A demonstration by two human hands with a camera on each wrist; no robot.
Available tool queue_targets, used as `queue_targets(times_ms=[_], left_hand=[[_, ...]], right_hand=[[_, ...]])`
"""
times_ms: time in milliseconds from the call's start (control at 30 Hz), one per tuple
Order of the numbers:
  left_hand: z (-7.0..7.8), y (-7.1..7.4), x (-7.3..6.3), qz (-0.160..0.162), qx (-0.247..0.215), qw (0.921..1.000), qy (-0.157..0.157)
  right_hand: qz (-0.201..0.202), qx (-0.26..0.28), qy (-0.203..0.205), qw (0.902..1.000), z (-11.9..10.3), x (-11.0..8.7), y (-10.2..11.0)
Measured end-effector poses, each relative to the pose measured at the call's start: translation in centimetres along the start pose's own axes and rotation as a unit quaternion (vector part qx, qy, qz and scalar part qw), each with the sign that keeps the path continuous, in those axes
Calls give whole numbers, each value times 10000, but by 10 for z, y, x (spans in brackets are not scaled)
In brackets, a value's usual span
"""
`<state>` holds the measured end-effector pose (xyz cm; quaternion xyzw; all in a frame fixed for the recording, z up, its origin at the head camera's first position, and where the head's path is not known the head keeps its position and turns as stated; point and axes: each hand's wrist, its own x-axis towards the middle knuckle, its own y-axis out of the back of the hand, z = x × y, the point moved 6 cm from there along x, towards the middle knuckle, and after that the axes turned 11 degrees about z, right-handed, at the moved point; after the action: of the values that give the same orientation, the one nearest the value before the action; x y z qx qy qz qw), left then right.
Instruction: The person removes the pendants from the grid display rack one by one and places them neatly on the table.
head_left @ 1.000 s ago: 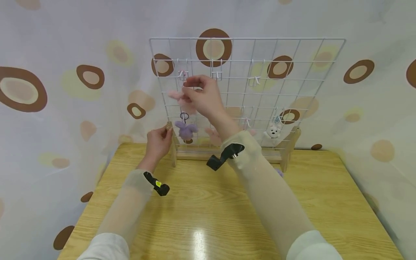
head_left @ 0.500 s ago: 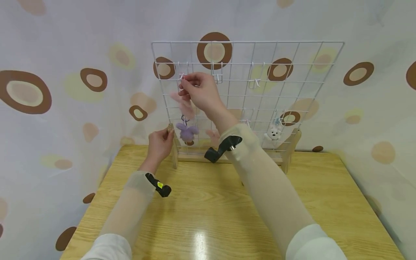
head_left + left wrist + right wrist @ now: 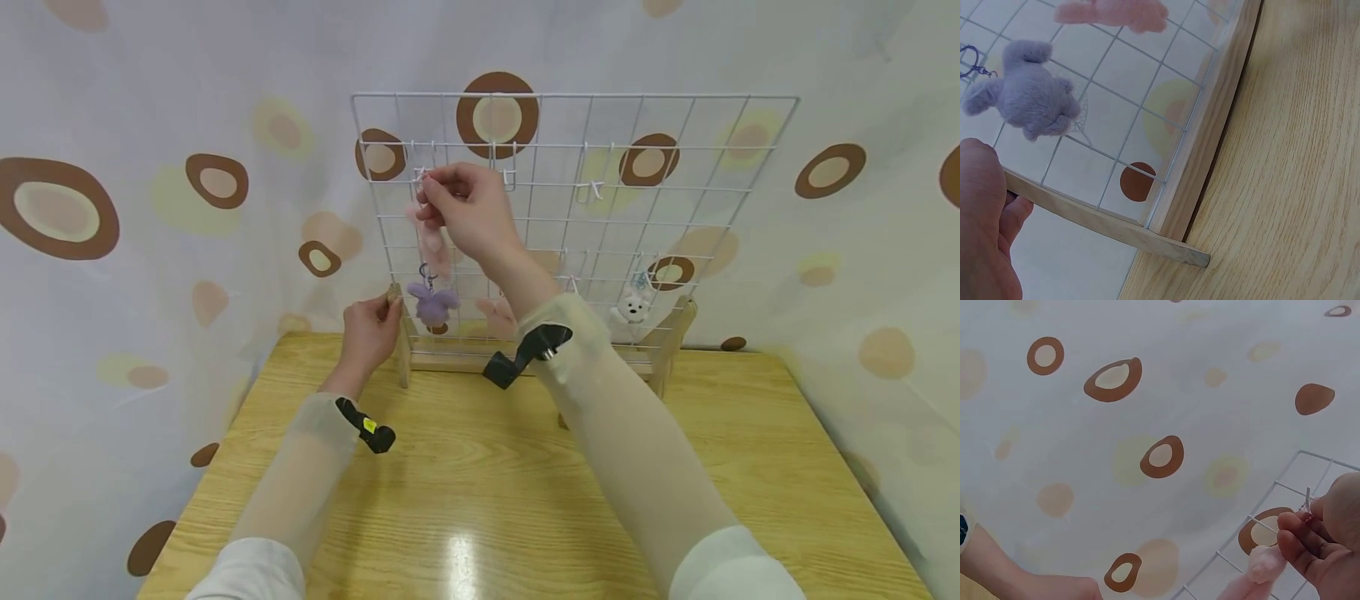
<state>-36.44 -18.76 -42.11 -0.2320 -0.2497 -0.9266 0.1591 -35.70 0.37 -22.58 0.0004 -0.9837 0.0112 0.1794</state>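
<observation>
At the upper left of the white wire grid [image 3: 555, 221], my right hand [image 3: 474, 208] pinches the top of a pink plush keychain [image 3: 435, 248] beside a white hook [image 3: 1307, 499]. Its fingers hide whether the loop is on that hook. The plush hangs below the fingertips, its upper part partly covered. Just under it, a purple plush keychain [image 3: 1032, 94] hangs from a dark ring against the grid. Low on the left, my left hand [image 3: 367, 335] holds the wooden side post [image 3: 1097, 219] of the stand between thumb and fingers.
Another pink plush [image 3: 497, 317] hangs lower in the middle, partly behind the right arm. A white dog plush [image 3: 633, 307] hangs at the right. More white hooks [image 3: 591, 192] sit on the grid. The stand rests on a wooden table [image 3: 465, 467] before a patterned curtain.
My right hand has moved up to the upper-left hook. The pink plush has swung from a slant to hanging nearly straight down. My left hand stays on the post.
</observation>
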Motion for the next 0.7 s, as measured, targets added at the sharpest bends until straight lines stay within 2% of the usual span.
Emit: queue_targets(times_ms=[433, 700], left_hand=[[-1, -2, 0, 100, 199, 9996, -160], [-1, -1, 1, 198, 268, 9990, -311]], right_hand=[[-433, 357, 436, 9975, -15, -15, 4], [-651, 168, 656, 9956, -18, -31, 13]])
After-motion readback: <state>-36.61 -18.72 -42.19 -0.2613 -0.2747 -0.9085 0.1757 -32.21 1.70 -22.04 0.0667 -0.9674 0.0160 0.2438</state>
